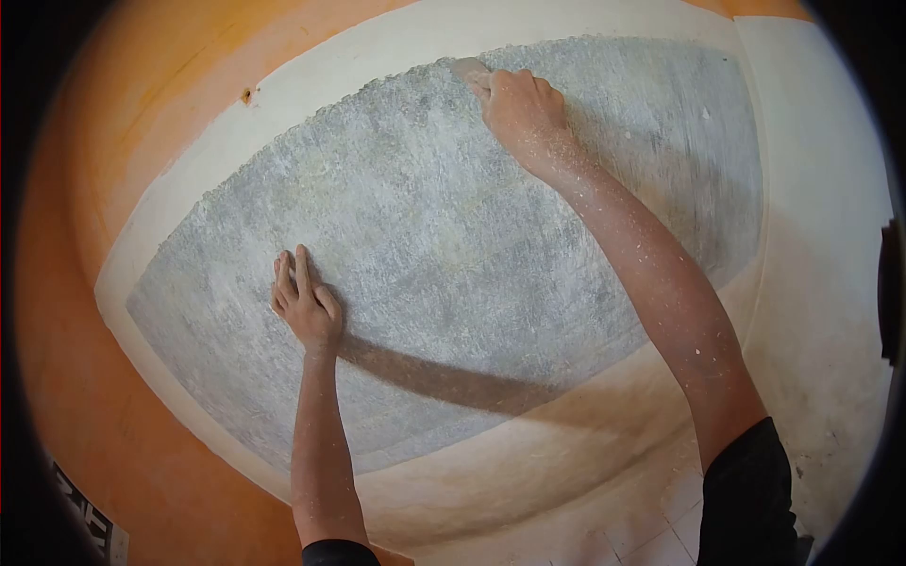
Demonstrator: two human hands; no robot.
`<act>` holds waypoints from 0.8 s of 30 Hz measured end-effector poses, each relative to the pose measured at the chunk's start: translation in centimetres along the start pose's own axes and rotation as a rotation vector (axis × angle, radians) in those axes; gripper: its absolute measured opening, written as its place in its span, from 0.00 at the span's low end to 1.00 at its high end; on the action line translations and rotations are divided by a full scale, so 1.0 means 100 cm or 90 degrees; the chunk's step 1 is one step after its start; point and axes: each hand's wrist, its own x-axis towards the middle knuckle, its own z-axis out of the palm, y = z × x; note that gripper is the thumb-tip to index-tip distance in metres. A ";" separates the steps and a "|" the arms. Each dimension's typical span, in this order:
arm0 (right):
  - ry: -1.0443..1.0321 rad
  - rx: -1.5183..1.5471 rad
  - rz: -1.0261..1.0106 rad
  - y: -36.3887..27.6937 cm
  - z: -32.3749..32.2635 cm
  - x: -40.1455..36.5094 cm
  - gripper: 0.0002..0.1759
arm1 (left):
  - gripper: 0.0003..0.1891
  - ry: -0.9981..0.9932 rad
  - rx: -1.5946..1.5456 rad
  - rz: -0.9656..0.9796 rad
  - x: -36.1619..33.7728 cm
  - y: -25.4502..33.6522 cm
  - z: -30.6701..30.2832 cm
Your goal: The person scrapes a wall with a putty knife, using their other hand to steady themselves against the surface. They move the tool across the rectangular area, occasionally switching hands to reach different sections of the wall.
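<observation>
A large grey, rough-textured patch [406, 245] spreads over the wall surface in front of me, with a bumpy upper edge. At that edge, my right hand [527, 111] is closed around a flat-bladed scraper [466, 69], whose grey blade lies against the border of the patch. The scraper's handle is mostly hidden by my fingers. Lower and to the left, my left hand [309, 307] rests on the grey area with fingers stretched out and nothing held. Pale flecks dot my right forearm and hand.
A smooth white band [377, 42] frames the grey patch, and orange wall [104, 377] lies beyond it on the left. A small hole [247, 95] marks the upper left. White tiles [651, 542] show at the bottom, and a black-and-white lettered item [90, 519] at lower left.
</observation>
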 end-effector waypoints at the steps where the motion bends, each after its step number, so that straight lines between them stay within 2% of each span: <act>1: 0.032 -0.043 -0.014 0.002 0.002 0.001 0.21 | 0.32 -0.001 0.005 0.003 -0.002 0.000 0.000; 5: 0.034 -0.036 -0.050 0.004 -0.002 -0.009 0.21 | 0.32 -0.002 0.005 -0.002 -0.005 0.001 0.000; 10: -0.004 -0.054 -0.019 0.007 -0.005 0.000 0.21 | 0.32 -0.002 0.004 0.002 -0.002 0.000 0.001; 17: 0.044 0.001 -0.068 0.007 -0.002 -0.002 0.19 | 0.33 0.005 -0.004 -0.006 -0.002 0.001 0.002; 19: 0.010 -0.025 0.008 0.002 0.004 0.005 0.19 | 0.33 -0.001 0.006 -0.001 -0.001 0.001 0.000; 22: -0.025 -0.058 0.008 0.005 0.003 0.005 0.19 | 0.33 0.002 -0.006 -0.006 -0.001 0.006 -0.003; 24: 0.019 -0.046 -0.009 0.008 0.008 0.003 0.19 | 0.33 0.004 -0.003 -0.005 0.001 0.004 -0.001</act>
